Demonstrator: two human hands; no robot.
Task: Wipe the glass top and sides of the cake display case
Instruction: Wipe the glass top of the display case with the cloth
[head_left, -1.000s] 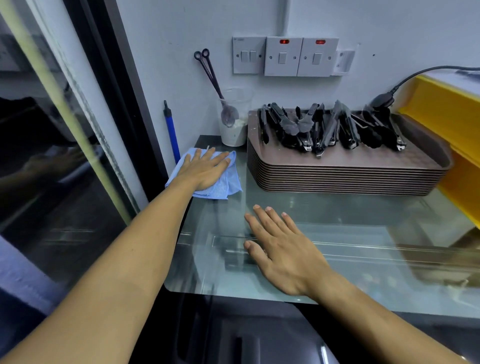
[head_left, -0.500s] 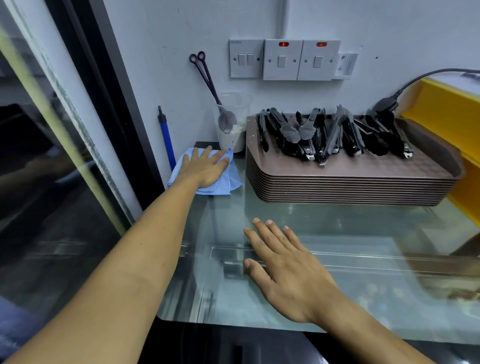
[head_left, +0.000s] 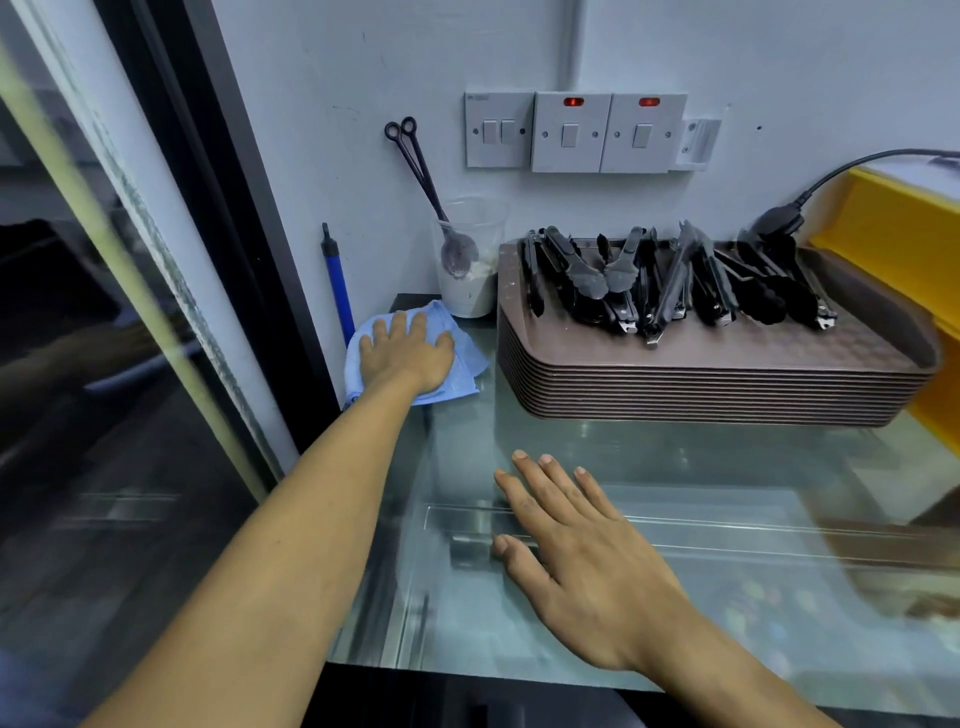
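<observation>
The glass top of the display case (head_left: 727, 467) stretches in front of me, reflective and see-through. A light blue cloth (head_left: 465, 371) lies at its far left corner. My left hand (head_left: 405, 353) presses flat on that cloth, fingers spread toward the wall. My right hand (head_left: 582, 551) rests palm down on the bare glass in the middle, fingers apart, holding nothing. A dark glass side panel (head_left: 104, 415) runs along the left.
A stack of brown trays (head_left: 717, 384) topped with several black tongs (head_left: 665, 280) fills the far right of the glass. A plastic cup (head_left: 470, 260) holding a long utensil stands by the wall. A blue-handled tool (head_left: 336, 286), wall switches (head_left: 571, 132) and a yellow box (head_left: 898, 244) are near.
My left hand has slid the blue cloth toward the back left corner, closer to the wall. My right hand has stayed flat on the glass.
</observation>
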